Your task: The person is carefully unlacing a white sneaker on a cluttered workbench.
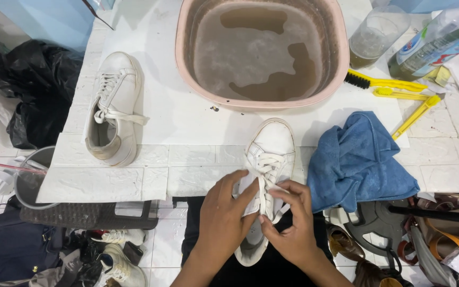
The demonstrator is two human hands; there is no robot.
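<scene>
White brick-patterned sheeting is covering the bench, seen from above. At its near edge a white sneaker is lying toe away from the viewer, heel hanging over the edge toward the person. Both hands are working at its laces: the left hand is resting on the shoe's left side with its grip closing on the tongue and laces, and the right hand is pinching a lace between thumb and forefinger, grip closed on it. A second white sneaker is lying on its side, well apart at the left. A pink basin of murky brown water is sitting behind the shoe. A crumpled blue towel is lying just beside the shoe on the right, with yellow brushes beyond it. Bags and shoes are cluttering the tiled floor below.
</scene>
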